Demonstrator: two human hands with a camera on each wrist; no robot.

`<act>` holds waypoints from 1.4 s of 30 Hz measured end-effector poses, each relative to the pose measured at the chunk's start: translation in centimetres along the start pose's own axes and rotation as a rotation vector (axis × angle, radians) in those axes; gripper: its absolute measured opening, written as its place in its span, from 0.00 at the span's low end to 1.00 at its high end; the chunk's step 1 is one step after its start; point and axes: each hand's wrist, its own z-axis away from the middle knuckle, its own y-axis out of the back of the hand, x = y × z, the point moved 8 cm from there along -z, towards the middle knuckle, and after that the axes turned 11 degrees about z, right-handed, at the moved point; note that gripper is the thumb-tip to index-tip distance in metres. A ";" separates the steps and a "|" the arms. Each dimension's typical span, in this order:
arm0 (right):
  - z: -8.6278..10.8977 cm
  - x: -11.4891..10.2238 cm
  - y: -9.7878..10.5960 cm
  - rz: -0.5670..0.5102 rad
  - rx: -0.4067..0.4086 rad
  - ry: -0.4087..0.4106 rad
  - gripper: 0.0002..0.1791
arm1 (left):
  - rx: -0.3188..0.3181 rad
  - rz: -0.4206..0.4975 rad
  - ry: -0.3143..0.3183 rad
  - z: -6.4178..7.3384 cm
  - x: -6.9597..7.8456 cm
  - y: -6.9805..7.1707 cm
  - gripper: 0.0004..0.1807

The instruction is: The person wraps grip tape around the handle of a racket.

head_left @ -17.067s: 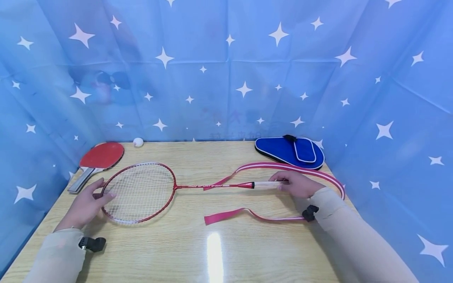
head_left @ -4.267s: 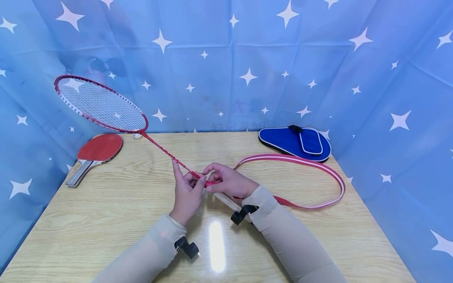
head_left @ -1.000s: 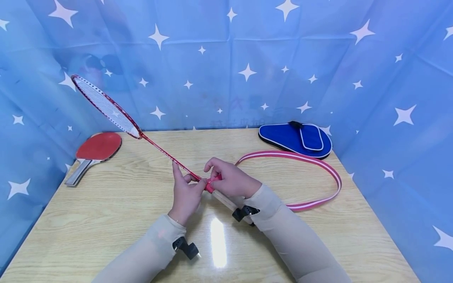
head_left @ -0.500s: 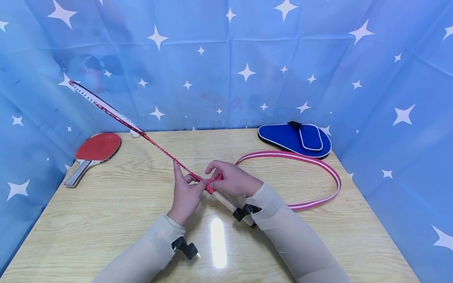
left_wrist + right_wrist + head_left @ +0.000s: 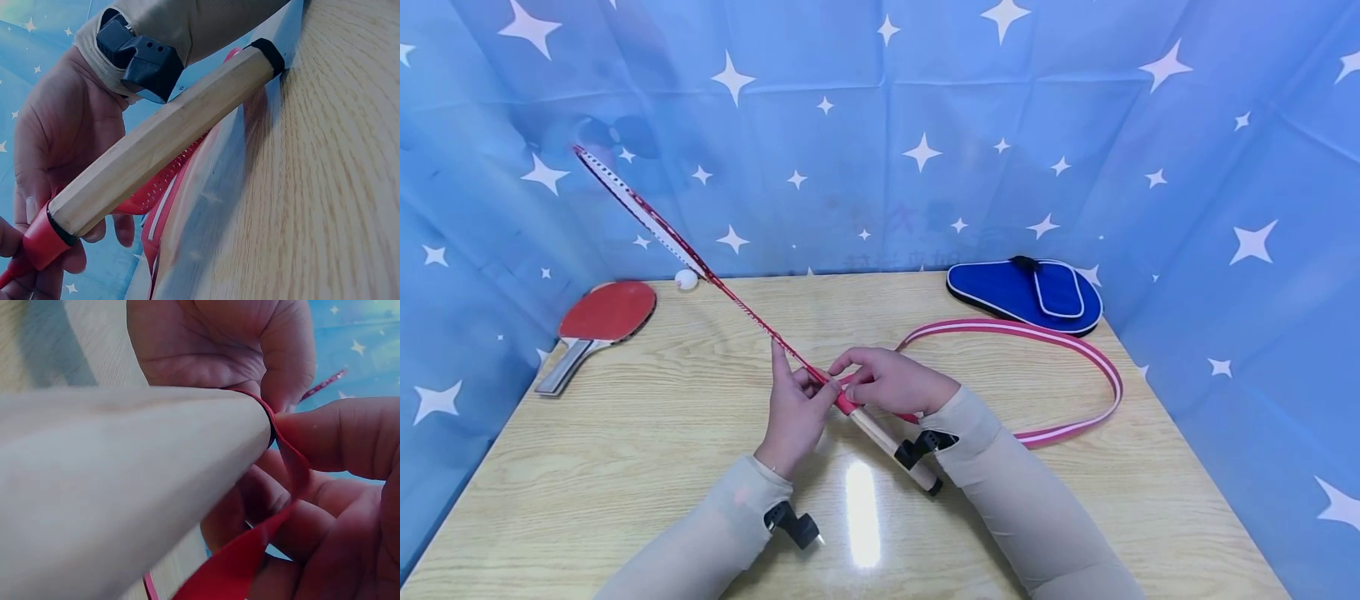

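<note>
A badminton racket [image 5: 745, 307] is held aslant over the table, its head raised to the upper left and seen nearly edge-on. My left hand [image 5: 793, 425] pinches it where the shaft meets the bare wooden handle [image 5: 156, 137], index finger stretched along the shaft. Red-pink grip tape [image 5: 228, 565] is wrapped round the handle's top, by the black edge. Thumb and fingers of my right hand [image 5: 906, 383] pinch the tape close to the wrap. From there the white-striped tape loops to the right over the table. The handle's black butt end points down toward me.
At the back left lies a red table tennis bat [image 5: 610, 312], with a white ball [image 5: 687, 279] behind it. A blue bat case [image 5: 1000, 287] lies at the back right. Blue star-patterned cloth [image 5: 880, 183] encloses the wooden table [image 5: 625, 467] on the back and sides.
Earlier the racket lay flat with the tape loose; now it is raised, with tape round its handle top. Over the last second the racket has rolled and its butt shows more clearly.
</note>
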 end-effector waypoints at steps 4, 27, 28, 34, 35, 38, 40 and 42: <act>-0.1 0.0 0.0 -0.022 0.001 0.009 0.18 | -0.012 -0.015 -0.002 0.0 0.1 0.0 0.65; -0.2 -0.1 -0.1 -0.004 0.005 0.029 0.19 | 0.039 -0.074 -0.027 -0.1 0.2 0.8 0.50; -0.2 -0.1 -0.1 0.001 0.003 0.028 0.19 | 0.040 -0.075 -0.027 -0.1 0.2 0.7 0.50; -0.1 -0.2 -0.1 -0.004 0.012 0.023 0.20 | 0.027 -0.078 -0.032 -0.1 0.3 0.5 0.53; 0.0 -0.3 -0.1 -0.004 0.015 0.024 0.20 | 0.026 -0.078 -0.031 -0.1 0.3 0.5 0.55; 0.0 -0.5 0.0 0.013 0.023 0.028 0.20 | 0.018 -0.069 -0.014 0.1 0.1 0.2 0.62; 0.1 -0.6 0.0 0.018 0.024 0.032 0.19 | 0.015 -0.073 -0.006 0.1 0.0 0.1 0.66; 0.1 -0.8 0.1 0.022 0.028 0.032 0.19 | 0.010 -0.078 0.002 0.1 0.0 0.1 0.68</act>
